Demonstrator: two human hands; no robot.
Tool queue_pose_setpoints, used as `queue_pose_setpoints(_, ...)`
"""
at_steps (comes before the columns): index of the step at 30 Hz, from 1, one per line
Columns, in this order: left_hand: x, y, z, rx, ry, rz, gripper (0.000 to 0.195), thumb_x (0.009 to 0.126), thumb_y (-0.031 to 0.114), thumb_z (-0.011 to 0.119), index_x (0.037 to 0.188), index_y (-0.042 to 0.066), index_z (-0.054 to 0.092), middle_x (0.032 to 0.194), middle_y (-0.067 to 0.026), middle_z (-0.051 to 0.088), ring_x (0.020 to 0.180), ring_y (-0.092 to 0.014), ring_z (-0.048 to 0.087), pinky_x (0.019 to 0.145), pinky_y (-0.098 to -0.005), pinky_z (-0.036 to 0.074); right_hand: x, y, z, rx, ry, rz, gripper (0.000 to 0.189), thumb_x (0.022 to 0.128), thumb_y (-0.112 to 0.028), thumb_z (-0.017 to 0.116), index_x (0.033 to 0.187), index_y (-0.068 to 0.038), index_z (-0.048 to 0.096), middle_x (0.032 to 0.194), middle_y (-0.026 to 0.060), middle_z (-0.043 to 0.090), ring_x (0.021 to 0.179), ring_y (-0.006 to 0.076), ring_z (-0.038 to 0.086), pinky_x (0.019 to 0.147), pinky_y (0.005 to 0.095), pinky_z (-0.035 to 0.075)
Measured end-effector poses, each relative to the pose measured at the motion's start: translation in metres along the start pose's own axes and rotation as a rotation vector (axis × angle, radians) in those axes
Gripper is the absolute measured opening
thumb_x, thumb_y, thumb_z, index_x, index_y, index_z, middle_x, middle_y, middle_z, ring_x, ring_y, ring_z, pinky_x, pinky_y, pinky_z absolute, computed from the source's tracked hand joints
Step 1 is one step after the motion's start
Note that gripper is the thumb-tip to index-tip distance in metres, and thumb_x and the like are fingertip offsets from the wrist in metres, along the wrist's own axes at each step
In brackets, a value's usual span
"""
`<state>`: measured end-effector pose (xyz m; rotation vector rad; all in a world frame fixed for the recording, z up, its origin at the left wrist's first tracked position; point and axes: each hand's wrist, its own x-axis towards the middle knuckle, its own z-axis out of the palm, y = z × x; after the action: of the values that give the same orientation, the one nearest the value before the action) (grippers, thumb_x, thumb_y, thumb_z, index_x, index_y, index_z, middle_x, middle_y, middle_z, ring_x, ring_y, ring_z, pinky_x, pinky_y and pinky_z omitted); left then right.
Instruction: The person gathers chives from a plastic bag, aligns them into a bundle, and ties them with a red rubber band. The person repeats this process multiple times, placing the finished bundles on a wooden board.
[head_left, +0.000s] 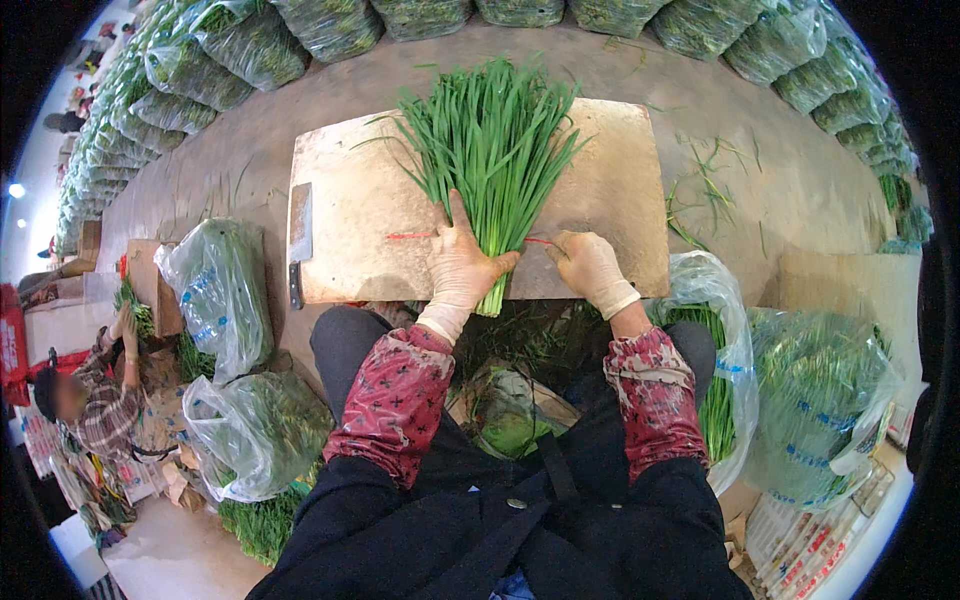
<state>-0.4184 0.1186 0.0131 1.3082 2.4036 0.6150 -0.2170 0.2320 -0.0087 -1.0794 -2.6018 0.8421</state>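
Observation:
A bunch of garlic chives (491, 142) lies on a worn board (607, 180), leaves pointing away from me and pale stalk ends at the near edge. My left hand (461, 251), in a pale glove, grips the bunch low down, with its thumb across the stalks. A thin red tie (540, 241) passes beneath the bunch, its other end sticking out to the left of my left hand. Pinched in the gloved fingers of my right hand (589, 266) is the tie's right end. On the board's left edge rests a cleaver (301, 225) with a black handle.
Plastic bags of greens (225, 292) stand to my left, and an open bag of chives (712, 375) is by my right knee. Another filled bag (814, 420) is farther right. Packed bags (517, 11) line the far side. A co-worker (105, 405) handles greens at left.

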Motion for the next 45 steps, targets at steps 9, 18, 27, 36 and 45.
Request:
queue_pose_setpoints(9, 0.005, 0.004, -0.006, 0.175, -0.093, -0.062, 0.137, 0.069, 0.051, 0.092, 0.169, -0.001, 0.013, 0.165, -0.0363, 0.032, 0.138, -0.053, 0.051, 0.114, -0.055, 0.049, 0.029, -0.046, 0.021, -0.025, 0.308, -0.391, 0.008, 0.088, -0.017, 0.076, 0.093, -0.01, 0.076, 0.083, 0.0109, 0.071, 0.08, 0.0357, 0.072, 0.071, 0.047, 0.057)
queue_pose_setpoints(18, 0.004, -0.01, -0.003, 0.063, -0.015, -0.009, 0.133, 0.069, 0.048, 0.091, 0.167, -0.004, 0.019, 0.163, -0.0373, 0.036, 0.137, -0.052, 0.052, 0.112, -0.0528, 0.05, 0.038, -0.055, 0.042, 0.778, 0.158, 0.008, 0.02, 0.096, -0.015, 0.079, 0.108, 0.001, 0.076, 0.097, 0.0093, 0.077, 0.088, 0.0192, 0.072, 0.081, 0.0324, 0.057)
queue_pose_setpoints(27, 0.006, -0.018, -0.009, -0.2, -0.069, -0.009, 0.147, 0.067, 0.047, 0.098, 0.17, -0.003, 0.007, 0.166, -0.0382, 0.029, 0.152, -0.05, 0.038, 0.124, -0.0481, 0.038, 0.04, -0.049, 0.026, 1.114, 0.015, 0.377, 0.028, 0.111, -0.024, 0.061, 0.108, -0.002, 0.078, 0.089, -0.0013, 0.07, 0.08, 0.0076, 0.057, 0.075, 0.0257, 0.05)
queue_pose_setpoints(36, -0.002, 0.001, -0.019, 0.088, -0.137, 0.033, 0.153, 0.064, 0.053, 0.099, 0.171, 0.001, 0.003, 0.166, -0.0409, 0.025, 0.15, -0.058, 0.037, 0.122, -0.0557, 0.038, 0.04, -0.055, 0.033, 1.107, -0.013, 0.307, 0.024, 0.107, -0.022, 0.068, 0.11, -0.001, 0.079, 0.087, -0.0004, 0.071, 0.079, 0.0088, 0.062, 0.076, 0.0263, 0.052)
queue_pose_setpoints(45, -0.005, -0.025, 0.0, -0.014, -0.004, 0.133, 0.116, 0.091, 0.046, 0.079, 0.172, 0.002, 0.009, 0.167, -0.04, 0.024, 0.145, -0.058, 0.039, 0.118, -0.0591, 0.039, 0.03, -0.035, 0.014, 1.142, 0.201, 0.456, 0.023, 0.105, -0.019, 0.072, 0.11, 0.001, 0.081, 0.088, 0.0012, 0.075, 0.082, 0.0087, 0.066, 0.078, 0.0264, 0.054)
